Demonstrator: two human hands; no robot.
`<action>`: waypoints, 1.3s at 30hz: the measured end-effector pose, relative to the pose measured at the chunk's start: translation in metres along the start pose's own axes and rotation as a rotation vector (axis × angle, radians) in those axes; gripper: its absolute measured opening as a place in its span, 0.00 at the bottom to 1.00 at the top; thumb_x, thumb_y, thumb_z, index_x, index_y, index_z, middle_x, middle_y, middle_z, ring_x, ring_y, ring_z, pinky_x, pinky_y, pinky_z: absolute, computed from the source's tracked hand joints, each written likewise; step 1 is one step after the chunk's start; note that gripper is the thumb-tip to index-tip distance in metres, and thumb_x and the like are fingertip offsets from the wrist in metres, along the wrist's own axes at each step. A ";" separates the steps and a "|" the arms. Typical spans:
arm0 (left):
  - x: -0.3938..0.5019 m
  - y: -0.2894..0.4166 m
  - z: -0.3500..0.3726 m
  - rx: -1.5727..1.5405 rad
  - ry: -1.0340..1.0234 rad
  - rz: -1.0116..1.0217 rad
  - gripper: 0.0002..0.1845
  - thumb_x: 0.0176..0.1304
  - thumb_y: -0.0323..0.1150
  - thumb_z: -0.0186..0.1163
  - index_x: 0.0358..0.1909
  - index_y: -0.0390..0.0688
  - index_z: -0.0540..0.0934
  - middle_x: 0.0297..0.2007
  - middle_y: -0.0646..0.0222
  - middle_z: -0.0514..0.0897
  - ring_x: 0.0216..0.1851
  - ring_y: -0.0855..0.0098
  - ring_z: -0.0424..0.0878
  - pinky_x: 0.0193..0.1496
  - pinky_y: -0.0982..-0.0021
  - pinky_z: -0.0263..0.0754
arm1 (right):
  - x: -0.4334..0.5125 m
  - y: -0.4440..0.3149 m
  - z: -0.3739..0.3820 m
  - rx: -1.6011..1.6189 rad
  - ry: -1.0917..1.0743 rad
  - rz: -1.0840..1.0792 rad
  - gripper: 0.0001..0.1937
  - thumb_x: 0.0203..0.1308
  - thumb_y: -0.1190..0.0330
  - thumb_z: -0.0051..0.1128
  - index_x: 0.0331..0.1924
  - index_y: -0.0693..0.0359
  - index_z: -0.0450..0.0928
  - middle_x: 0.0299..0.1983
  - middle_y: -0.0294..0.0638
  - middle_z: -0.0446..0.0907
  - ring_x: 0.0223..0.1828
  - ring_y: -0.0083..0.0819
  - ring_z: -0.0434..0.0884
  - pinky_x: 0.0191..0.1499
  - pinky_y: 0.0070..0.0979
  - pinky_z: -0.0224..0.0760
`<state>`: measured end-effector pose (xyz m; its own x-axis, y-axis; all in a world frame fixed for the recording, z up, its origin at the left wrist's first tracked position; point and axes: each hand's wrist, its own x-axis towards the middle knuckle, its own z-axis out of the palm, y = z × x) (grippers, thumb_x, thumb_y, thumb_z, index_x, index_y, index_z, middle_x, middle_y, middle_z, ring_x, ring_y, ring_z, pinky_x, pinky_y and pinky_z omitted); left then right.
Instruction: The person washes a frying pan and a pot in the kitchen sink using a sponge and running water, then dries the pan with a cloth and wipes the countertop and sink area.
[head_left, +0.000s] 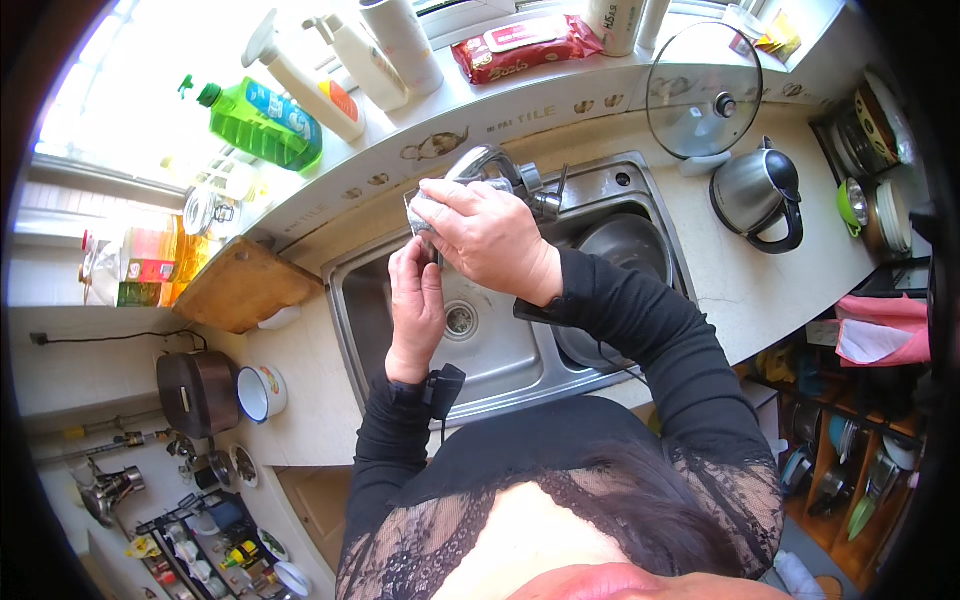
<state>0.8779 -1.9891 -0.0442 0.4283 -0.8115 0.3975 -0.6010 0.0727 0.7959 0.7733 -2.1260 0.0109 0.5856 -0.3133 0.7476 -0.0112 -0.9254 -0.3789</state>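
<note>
My right hand curls over a grey, rough-looking scrubbing pad just in front of the chrome faucet. Behind that pad shows the thin, pale straight edge of an object, mostly covered by my fingers; what it is I cannot tell. From below, my left hand pinches this object's lower end between thumb and fingers. Both hands are over the left basin of the stainless steel sink, above its drain strainer. Water flow cannot be made out.
In the right basin lies a large metal pan, partly under my right forearm. An electric kettle and an upright glass lid stand to the right. Left are a wooden cutting board and a white enamel mug. Bottles, including green detergent, line the sill.
</note>
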 end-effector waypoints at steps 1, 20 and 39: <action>0.004 -0.001 0.002 0.078 -0.014 0.039 0.17 0.66 0.23 0.49 0.57 0.34 0.67 0.44 0.60 0.71 0.44 0.67 0.72 0.50 0.71 0.69 | 0.000 0.004 0.002 0.033 0.040 0.020 0.15 0.52 0.70 0.61 0.46 0.59 0.77 0.47 0.43 0.79 0.44 0.40 0.81 0.45 0.30 0.76; 0.006 0.002 -0.004 0.161 -0.113 0.016 0.10 0.70 0.27 0.44 0.48 0.36 0.70 0.36 0.67 0.72 0.37 0.72 0.72 0.46 0.72 0.67 | -0.038 0.123 0.037 0.186 0.055 0.640 0.12 0.63 0.65 0.47 0.38 0.65 0.79 0.38 0.49 0.79 0.41 0.48 0.78 0.45 0.38 0.72; 0.003 0.005 0.001 0.095 -0.114 -0.070 0.03 0.67 0.25 0.46 0.39 0.37 0.68 0.34 0.65 0.70 0.36 0.69 0.69 0.44 0.71 0.66 | -0.049 0.122 0.048 -0.366 -0.035 0.368 0.12 0.67 0.64 0.42 0.35 0.62 0.75 0.35 0.48 0.76 0.35 0.45 0.79 0.38 0.36 0.75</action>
<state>0.8758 -1.9919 -0.0394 0.3952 -0.8736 0.2839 -0.6361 -0.0373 0.7707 0.7826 -2.2130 -0.0979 0.5167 -0.6301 0.5797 -0.5004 -0.7716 -0.3927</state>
